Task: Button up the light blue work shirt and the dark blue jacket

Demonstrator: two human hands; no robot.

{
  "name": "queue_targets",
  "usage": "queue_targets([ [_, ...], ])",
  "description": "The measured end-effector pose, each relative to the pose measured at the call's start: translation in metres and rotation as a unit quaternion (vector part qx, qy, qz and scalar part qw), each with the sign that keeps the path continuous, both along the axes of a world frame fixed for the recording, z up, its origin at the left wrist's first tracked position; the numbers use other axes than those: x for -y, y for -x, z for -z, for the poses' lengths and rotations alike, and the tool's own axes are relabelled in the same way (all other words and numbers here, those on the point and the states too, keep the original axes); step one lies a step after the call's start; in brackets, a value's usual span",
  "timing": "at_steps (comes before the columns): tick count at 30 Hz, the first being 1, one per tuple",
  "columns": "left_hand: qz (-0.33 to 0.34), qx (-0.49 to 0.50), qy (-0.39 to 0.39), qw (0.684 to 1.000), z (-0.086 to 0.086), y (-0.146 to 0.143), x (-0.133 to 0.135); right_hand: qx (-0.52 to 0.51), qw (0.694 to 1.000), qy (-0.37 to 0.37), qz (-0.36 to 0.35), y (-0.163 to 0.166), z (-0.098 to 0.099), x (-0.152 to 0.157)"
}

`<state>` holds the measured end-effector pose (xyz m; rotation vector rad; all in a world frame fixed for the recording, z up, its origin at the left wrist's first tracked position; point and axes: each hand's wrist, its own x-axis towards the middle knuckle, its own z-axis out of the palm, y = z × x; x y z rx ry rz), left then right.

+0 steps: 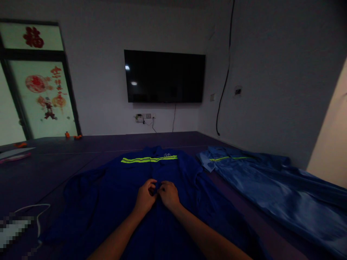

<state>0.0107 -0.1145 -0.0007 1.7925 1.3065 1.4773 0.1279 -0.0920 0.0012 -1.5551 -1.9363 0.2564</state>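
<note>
A dark blue work jacket [116, 187] lies spread out flat, front side up, with a yellow-green reflective stripe [137, 160] across its chest. Over the middle of its front, below the stripe, my two hands meet. My left hand [146, 193] has its thumb and fingers curled together at the front edge of the jacket. Close beside it, my right hand [168, 193] is also curled, its fingertips pinching at the same edge. The small part of cloth between the fingertips is too dark to make out in detail.
To the right lies a second, lighter blue garment [260, 187] with a thin reflective stripe. A white cable [39, 216] and a blurred-out flat object are at the lower left. Beyond the dark purple surface [103, 146], a television [165, 77] hangs on the wall, and a black cable [224, 90] dangles.
</note>
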Motion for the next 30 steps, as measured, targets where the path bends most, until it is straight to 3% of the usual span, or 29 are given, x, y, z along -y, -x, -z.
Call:
queue_targets([
  [9,-0.022,-0.017,-0.003,1.000,0.0025,0.0013,-0.0021,0.001,1.000,-0.012,-0.014,-0.0010,-0.0008,0.0007],
  [17,-0.038,0.016,0.019,0.999,0.0066,0.0044,-0.0071,-0.068,0.997,-0.024,-0.024,-0.0007,0.0017,-0.0005],
  [22,-0.048,0.028,0.024,0.998,0.0063,0.0035,-0.0070,-0.010,0.996,-0.040,-0.083,-0.0004,0.0038,0.0012],
  [30,-0.040,0.040,0.018,0.998,0.0045,0.0033,-0.0043,0.037,0.995,-0.030,-0.088,-0.0011,-0.0005,0.0044],
])
